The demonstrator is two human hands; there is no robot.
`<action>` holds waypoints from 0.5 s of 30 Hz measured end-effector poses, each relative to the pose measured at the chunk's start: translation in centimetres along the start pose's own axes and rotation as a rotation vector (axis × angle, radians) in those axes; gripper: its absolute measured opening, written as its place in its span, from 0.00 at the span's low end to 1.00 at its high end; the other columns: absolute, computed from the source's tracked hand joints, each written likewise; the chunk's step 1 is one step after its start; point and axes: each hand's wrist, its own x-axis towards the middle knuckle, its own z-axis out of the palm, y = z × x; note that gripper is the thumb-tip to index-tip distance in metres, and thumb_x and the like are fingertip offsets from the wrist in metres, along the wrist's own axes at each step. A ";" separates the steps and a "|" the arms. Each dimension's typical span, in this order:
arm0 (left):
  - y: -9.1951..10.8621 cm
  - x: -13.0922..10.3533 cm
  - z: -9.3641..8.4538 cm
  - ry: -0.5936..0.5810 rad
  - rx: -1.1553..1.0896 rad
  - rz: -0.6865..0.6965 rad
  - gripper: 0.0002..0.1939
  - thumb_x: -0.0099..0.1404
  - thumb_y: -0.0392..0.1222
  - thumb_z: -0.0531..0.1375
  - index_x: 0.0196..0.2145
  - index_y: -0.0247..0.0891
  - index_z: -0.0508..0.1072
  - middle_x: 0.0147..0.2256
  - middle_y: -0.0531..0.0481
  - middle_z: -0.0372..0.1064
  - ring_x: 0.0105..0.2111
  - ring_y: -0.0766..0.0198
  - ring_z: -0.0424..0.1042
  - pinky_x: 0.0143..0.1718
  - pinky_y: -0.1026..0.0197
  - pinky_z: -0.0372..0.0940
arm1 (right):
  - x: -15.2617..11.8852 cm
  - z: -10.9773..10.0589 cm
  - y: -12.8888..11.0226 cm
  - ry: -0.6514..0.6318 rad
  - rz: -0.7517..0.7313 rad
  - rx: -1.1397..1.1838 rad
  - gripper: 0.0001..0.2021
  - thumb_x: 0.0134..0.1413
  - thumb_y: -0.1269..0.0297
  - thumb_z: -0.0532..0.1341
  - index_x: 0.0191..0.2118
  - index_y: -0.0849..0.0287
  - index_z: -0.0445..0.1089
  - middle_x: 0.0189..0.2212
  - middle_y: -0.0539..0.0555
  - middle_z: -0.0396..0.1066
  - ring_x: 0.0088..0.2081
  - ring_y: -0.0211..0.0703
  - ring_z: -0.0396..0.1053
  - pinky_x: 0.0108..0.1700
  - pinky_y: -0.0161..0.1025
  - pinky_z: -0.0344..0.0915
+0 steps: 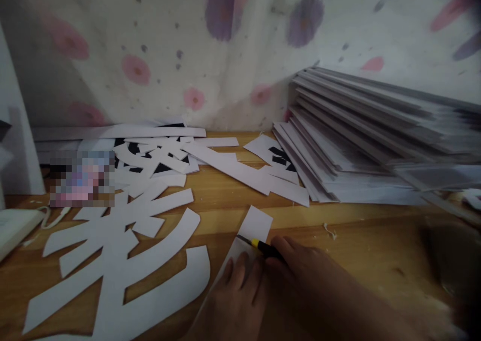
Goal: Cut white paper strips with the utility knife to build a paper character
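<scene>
Near the bottom centre a white board strip [256,223] lies slanted on the wooden table [221,196]. My left hand [236,293] presses flat on the strip with its fingers spread. In my right hand [300,261] is a yellow and black craft knife [263,247], its blade tip touching the strip just beyond my left fingertips. To the left lies a large white cut-out character [116,261] with several curved strokes.
White cut pieces with black parts [158,155] lie at the back left, long strips [240,171] at the centre. A tall stack of white boards [361,135] stands at the right. A white device [18,228] with a cable is at the left edge, a dark object [458,256] at the right.
</scene>
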 end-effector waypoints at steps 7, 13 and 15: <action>-0.1 0.7 -0.8 0.032 -0.015 -0.002 0.16 0.65 0.36 0.48 0.47 0.35 0.70 0.45 0.50 0.71 0.46 0.56 0.65 0.44 0.56 0.59 | 0.1 0.0 -0.6 -0.040 0.006 -0.076 0.03 0.57 0.68 0.56 0.36 0.57 0.66 0.26 0.52 0.73 0.20 0.42 0.71 0.18 0.36 0.53; 0.0 0.5 -1.1 0.032 -0.048 -0.038 0.16 0.65 0.34 0.48 0.46 0.36 0.70 0.44 0.50 0.72 0.45 0.58 0.65 0.44 0.57 0.61 | 0.3 -1.0 -1.0 -0.112 -0.001 -0.095 0.05 0.58 0.69 0.56 0.38 0.57 0.68 0.27 0.52 0.74 0.25 0.45 0.73 0.22 0.37 0.61; 0.1 0.4 -1.0 0.030 -0.046 -0.042 0.16 0.65 0.33 0.48 0.46 0.36 0.70 0.44 0.50 0.72 0.45 0.58 0.65 0.44 0.57 0.61 | 0.2 -1.1 -0.7 -0.119 0.007 -0.078 0.05 0.58 0.69 0.56 0.38 0.57 0.69 0.28 0.53 0.75 0.26 0.45 0.74 0.23 0.37 0.63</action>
